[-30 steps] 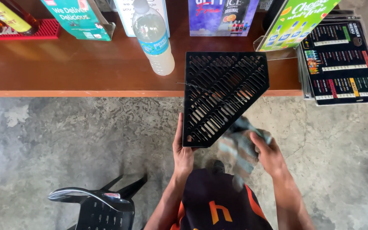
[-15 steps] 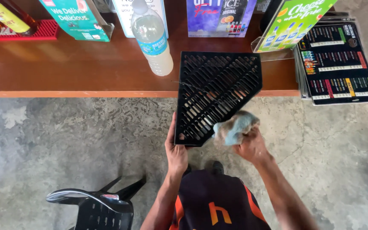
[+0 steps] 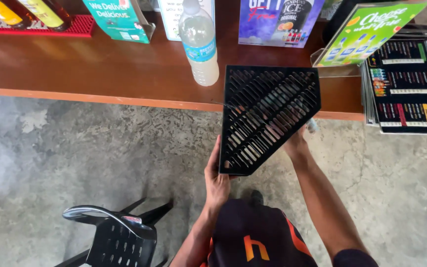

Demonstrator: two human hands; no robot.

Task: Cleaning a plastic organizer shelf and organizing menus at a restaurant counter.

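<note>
- Held up over the edge of the wooden counter (image 3: 100,69), the black slotted panel (image 3: 265,116) stands nearly upright in front of the person, its upper part above the countertop and its lower corner above the concrete floor (image 3: 75,158).
- Left hand (image 3: 217,179) is closed on the panel's lower left edge, thumb along the rim, taking what looks like most of the load.
- Right hand (image 3: 296,143) is mostly hidden behind the panel's slanted right edge; I cannot tell whether it grips the panel or something behind it.
- By the look of it the panel is moulded plastic: stiff, light and hardly fragile, though the thin ribs between slots might flex or snap under a hard twist.
- I'd judge the solid outer rim the safest hold; fingers could also hook through the slots.
- Close beside its top left corner stands a clear water bottle (image 3: 199,42), near enough to be knocked.
- A black plastic chair (image 3: 117,235) sits to the person's lower left, and menu cards (image 3: 411,84) lie at the right.
</note>
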